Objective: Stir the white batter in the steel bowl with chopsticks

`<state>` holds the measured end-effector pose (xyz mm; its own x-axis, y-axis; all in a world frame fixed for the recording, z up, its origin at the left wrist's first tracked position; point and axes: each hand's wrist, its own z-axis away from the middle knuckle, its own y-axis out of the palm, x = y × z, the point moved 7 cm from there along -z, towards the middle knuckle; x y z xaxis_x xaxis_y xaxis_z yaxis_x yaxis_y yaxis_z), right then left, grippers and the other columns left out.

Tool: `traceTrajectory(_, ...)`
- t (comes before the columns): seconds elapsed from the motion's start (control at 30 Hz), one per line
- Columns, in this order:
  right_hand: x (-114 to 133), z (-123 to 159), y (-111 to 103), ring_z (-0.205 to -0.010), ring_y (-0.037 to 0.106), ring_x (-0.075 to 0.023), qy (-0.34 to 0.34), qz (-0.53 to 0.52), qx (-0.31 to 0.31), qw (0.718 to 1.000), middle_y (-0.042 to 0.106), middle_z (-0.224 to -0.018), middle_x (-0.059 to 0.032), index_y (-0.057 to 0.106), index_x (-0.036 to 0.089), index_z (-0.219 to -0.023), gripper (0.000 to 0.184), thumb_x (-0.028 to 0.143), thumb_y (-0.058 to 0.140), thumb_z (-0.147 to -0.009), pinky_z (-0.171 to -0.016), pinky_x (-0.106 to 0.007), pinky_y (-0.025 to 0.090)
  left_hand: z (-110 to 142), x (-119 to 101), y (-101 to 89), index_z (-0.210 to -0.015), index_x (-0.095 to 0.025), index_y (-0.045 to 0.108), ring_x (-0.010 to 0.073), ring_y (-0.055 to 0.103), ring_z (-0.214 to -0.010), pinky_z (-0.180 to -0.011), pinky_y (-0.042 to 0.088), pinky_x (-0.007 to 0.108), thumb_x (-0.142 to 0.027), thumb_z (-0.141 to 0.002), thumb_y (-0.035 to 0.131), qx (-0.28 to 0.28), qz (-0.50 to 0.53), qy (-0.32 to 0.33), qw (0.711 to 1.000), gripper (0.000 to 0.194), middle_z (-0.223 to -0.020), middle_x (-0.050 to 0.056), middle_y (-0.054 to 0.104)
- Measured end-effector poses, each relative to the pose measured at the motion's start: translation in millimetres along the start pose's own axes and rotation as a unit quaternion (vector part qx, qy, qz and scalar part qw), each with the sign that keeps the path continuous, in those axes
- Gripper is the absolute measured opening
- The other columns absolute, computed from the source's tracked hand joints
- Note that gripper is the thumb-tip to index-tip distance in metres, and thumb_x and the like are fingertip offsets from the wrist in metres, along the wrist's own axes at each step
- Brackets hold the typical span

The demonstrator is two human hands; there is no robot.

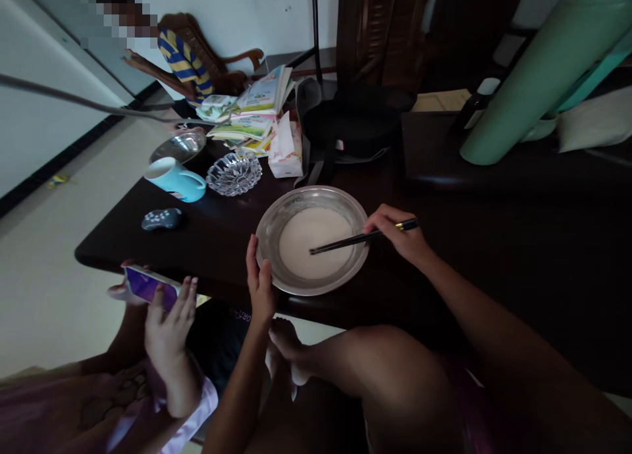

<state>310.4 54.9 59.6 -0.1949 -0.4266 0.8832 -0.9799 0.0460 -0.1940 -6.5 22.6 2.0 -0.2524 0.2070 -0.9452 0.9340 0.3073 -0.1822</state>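
Observation:
A wide metal bowl stands on the dark table close to its front edge. Pale, milky liquid or batter covers its bottom. My left hand grips the bowl's left rim, thumb and fingers on either side of it. In my right hand, above the right rim, is a pair of dark chopsticks with gold bands. Their tips reach left to the middle of the pale mixture; whether they dip into it I cannot tell.
Left of the bowl are a glass dish, a blue mug, another metal bowl and a computer mouse. Behind lie tissues, booklets and a black bag. A person beside me holds a phone; another sits farther back.

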Motion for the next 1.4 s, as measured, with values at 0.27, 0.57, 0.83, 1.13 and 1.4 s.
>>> traceTrajectory(0.27, -2, 2, -9, -0.062, 0.065, -0.0164, 0.017, -0.03, -0.062, 0.998, 0.067, -0.063, -0.0002, 0.07, 0.023, -0.075, 0.039, 0.051, 0.053, -0.096, -0.064, -0.033, 0.051, 0, 1, -1.0, -0.147, -0.028, 0.048, 0.0281, 0.032, -0.149, -0.123, 0.022, 0.042, -0.051, -0.091, 0.057, -0.002, -0.005, -0.002, 1.0, 0.061, -0.159, 0.006, 0.04)
traceTrajectory(0.57, 0, 2, -13, -0.061, 0.065, -0.0161, 0.007, -0.025, -0.083, 0.996, 0.067, -0.063, 0.0004, 0.07, 0.024, -0.075, 0.038, 0.051, 0.054, -0.095, -0.063, -0.032, 0.051, 1, 1, -0.3, -0.147, -0.028, 0.047, 0.0281, 0.03, -0.149, -0.124, 0.022, 0.042, -0.05, -0.092, 0.056, 0.001, 0.0, -0.005, 1.0, 0.06, -0.159, 0.006, 0.039)
traceTrajectory(0.83, 2, 1, -12, -0.066, 0.065, -0.0154, -0.017, -0.001, -0.075, 0.997, 0.069, -0.067, 0.0002, 0.07, 0.023, -0.073, 0.036, 0.048, 0.055, -0.095, -0.065, -0.031, 0.05, 0, 1, -0.2, -0.147, -0.027, 0.047, 0.0295, 0.029, -0.15, -0.124, 0.02, 0.043, -0.051, -0.092, 0.057, 0.0, 0.005, 0.0, 1.0, 0.061, -0.159, 0.007, 0.039)
traceTrajectory(1.13, 7, 1, -6, -0.07, 0.065, -0.0159, -0.042, 0.023, -0.037, 0.998, 0.071, -0.071, -0.0004, 0.072, 0.024, -0.073, 0.034, 0.045, 0.057, -0.096, -0.069, -0.032, 0.05, 0, 2, -1.2, -0.148, -0.027, 0.047, 0.0296, 0.03, -0.149, -0.124, 0.022, 0.043, -0.051, -0.092, 0.056, -0.002, -0.002, -0.003, 1.0, 0.061, -0.159, 0.007, 0.039)
traceTrajectory(1.4, 6, 1, 2, -0.073, 0.065, -0.0164, -0.037, 0.024, 0.015, 0.999, 0.072, -0.075, -0.0013, 0.073, 0.024, -0.076, 0.033, 0.045, 0.058, -0.095, -0.07, -0.032, 0.05, 0, -1, -0.9, -0.147, -0.026, 0.048, 0.029, 0.031, -0.149, -0.124, 0.02, 0.043, -0.05, -0.091, 0.057, -0.008, 0.003, -0.001, 1.0, 0.061, -0.159, 0.007, 0.039)
